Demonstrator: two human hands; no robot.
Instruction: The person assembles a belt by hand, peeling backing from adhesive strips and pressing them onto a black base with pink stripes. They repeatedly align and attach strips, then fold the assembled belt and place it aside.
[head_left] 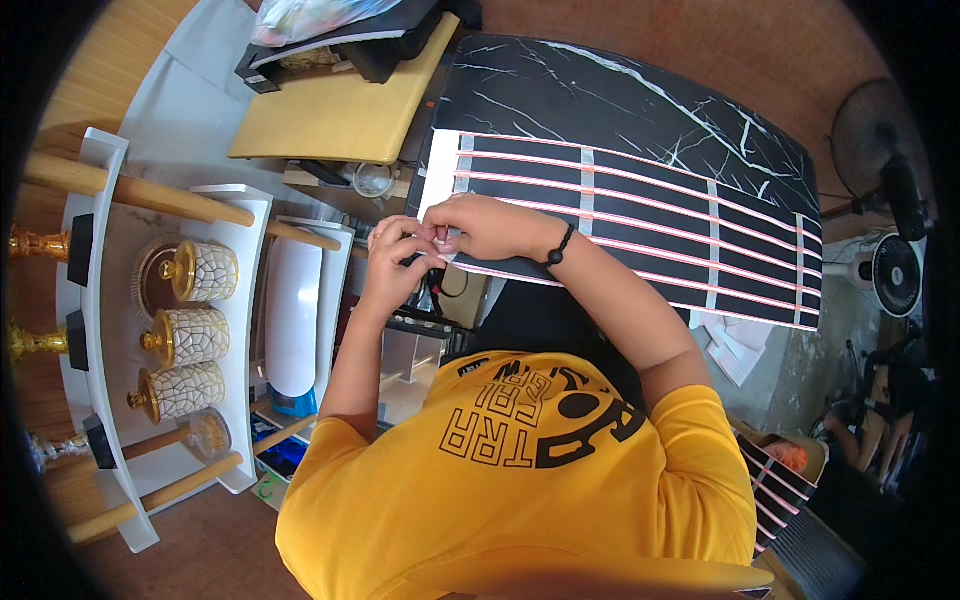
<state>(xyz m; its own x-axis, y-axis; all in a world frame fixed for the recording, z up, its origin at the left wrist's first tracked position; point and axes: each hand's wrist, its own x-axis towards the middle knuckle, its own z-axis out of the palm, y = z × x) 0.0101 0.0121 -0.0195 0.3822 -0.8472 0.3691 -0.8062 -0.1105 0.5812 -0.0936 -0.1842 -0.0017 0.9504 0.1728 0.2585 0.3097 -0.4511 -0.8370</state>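
At the near left corner of a black sheet crossed by long pink-and-white strips (640,232), my two hands meet. The thumb and fingers of my left hand (392,262) are bent together in a pinch. My right hand (490,228), with a black bead bracelet at the wrist, lies over the sheet's white left edge (441,170), its fingertips pinched against the left ones. Something small and whitish shows between the fingertips; its kind is hidden. Grey tape bands (713,245) run across the strips.
Under the sheet is a black marble-patterned table (640,90). A white shelf (235,330) with gold-lidded jars (190,333) stands at the left. A tan board (340,115) lies beyond my left hand. Fans (893,275) stand at the right, near loose white papers (735,345).
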